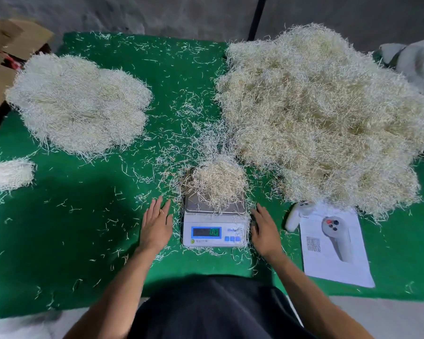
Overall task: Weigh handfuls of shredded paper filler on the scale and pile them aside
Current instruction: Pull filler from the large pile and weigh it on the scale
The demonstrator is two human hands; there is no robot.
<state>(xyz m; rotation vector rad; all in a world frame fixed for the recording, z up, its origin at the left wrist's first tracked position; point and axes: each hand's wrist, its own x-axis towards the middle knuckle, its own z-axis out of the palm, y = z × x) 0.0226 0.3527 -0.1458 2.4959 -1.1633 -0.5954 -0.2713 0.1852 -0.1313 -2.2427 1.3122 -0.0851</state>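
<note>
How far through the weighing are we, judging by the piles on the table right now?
Done: a weighed pile and a small clump lie at the left. In hand: one handful sits on the scale, display lit, with the left hand and right hand flat on the green mat beside it. Left: the big unweighed heap at the right, clearly the larger share.

Pale shredded paper handful (219, 181) heaped on white scale (214, 222), display perhaps lit.
</note>
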